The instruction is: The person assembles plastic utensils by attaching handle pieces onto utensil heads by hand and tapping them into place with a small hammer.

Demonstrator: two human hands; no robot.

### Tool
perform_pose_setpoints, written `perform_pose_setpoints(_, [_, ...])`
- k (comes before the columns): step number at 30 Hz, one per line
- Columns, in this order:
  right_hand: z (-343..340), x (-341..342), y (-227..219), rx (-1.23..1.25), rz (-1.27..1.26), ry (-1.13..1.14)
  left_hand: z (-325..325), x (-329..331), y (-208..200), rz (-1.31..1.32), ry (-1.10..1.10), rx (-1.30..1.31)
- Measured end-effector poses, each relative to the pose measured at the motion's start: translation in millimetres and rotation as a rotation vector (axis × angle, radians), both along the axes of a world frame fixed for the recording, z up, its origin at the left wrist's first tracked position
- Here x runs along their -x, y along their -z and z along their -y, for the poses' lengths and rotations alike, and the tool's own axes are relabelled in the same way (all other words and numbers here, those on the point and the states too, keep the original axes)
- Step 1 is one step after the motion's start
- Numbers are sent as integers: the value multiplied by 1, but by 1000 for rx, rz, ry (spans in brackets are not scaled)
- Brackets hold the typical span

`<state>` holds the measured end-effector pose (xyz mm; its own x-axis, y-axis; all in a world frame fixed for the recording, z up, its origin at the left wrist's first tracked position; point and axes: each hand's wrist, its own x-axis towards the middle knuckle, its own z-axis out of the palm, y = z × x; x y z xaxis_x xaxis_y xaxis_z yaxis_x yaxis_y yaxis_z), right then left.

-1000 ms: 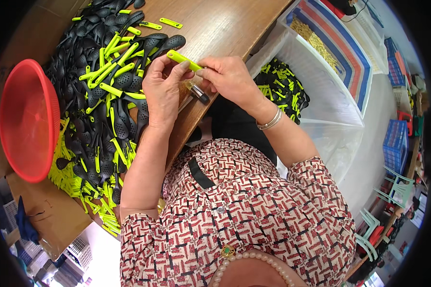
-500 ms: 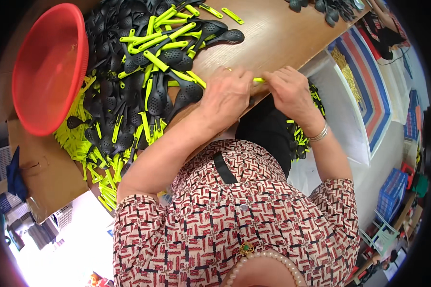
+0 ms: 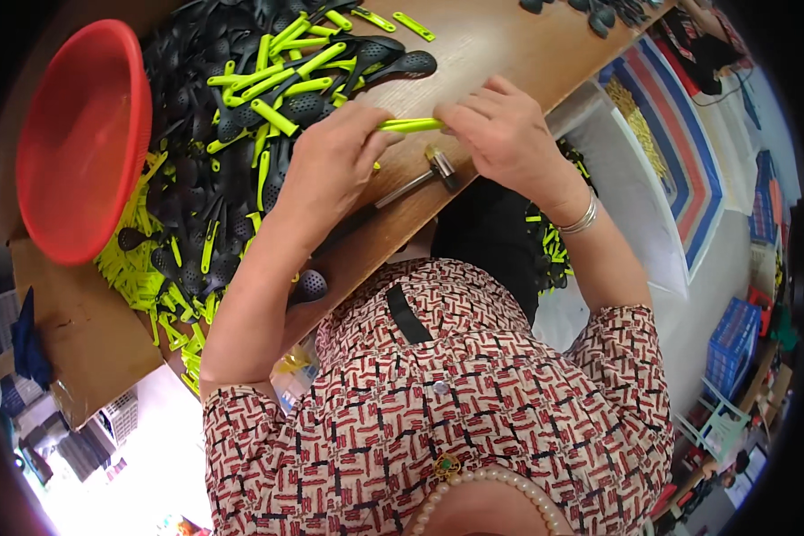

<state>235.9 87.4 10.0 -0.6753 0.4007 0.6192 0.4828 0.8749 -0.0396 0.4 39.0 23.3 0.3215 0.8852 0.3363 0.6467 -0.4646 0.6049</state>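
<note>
Just beyond the hammer [image 3: 404, 190], which lies on the surface [image 3: 500, 54], a bright green handle [image 3: 411, 125] is held from two sides — the left hand [image 3: 335, 161] has its grip closed on one end, the right hand [image 3: 506, 132] on the other. I would judge it light, stiff and a little slippery, not fragile; the two ends seem a good place for holding. Both ends are covered — what is joined there, if anything, I cannot make out
</note>
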Motion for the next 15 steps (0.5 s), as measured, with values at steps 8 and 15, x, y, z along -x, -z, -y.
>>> perform_pose_setpoints(8, [12, -2, -7, -131, -31, -20, 11, -9, 7, -165, -68, -300])
perform_pose_setpoints(15, [19, 0, -8, -237, -55, -38, 12, 0, 13, 4, -5, -242])
